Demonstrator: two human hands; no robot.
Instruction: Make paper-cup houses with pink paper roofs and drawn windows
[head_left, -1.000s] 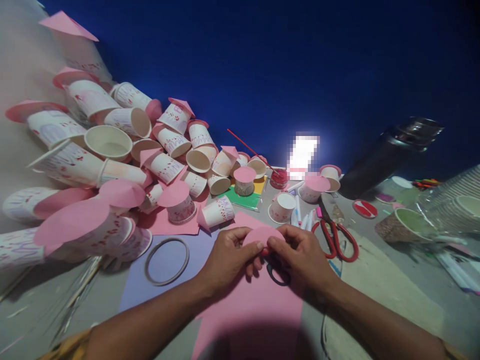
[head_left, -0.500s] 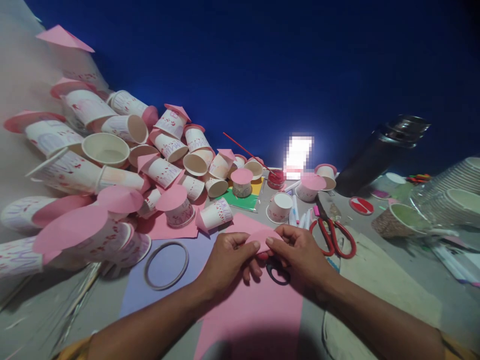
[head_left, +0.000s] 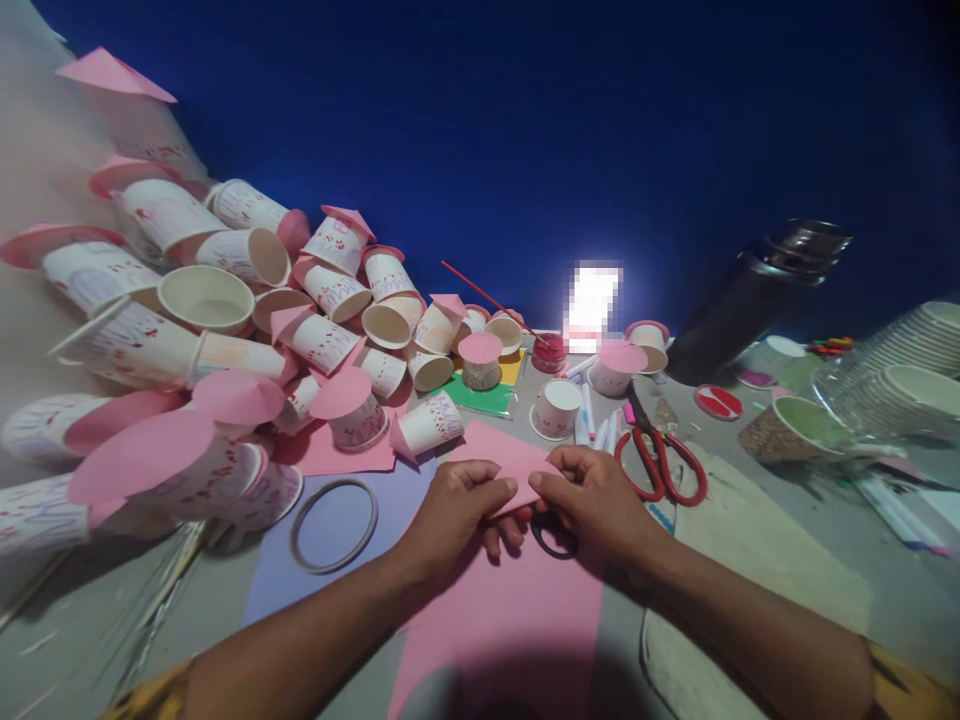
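Observation:
Between my two hands is a small piece of pink paper (head_left: pixel 523 477), its upper edge curved. My left hand (head_left: pixel 471 500) pinches its left side, thumb on top and the lower fingers curled beneath. On the other side, my right hand (head_left: pixel 592 495) grips it the same way with thumb and fingers. A black handle loop (head_left: pixel 553 540), seemingly of scissors, shows just under my right hand; the rest of that tool is hidden. Below lies a pink paper sheet (head_left: pixel 517 610). A white paper cup with a pink cone (head_left: pixel 429 424) rests on its side just beyond my left hand.
Many decorated cups (head_left: pixel 322 340) with pink paper tops are heaped at the left. A grey ring (head_left: pixel 334 526) lies on lilac paper (head_left: pixel 274 570). Red-handled scissors (head_left: pixel 664 470), markers (head_left: pixel 589 405), a dark flask (head_left: pixel 735 310) and stacked cups (head_left: pixel 892 350) are to the right.
The whole view has shifted slightly. Both hands still hold the pink paper in nearly the same pose, with no clear change in grip.

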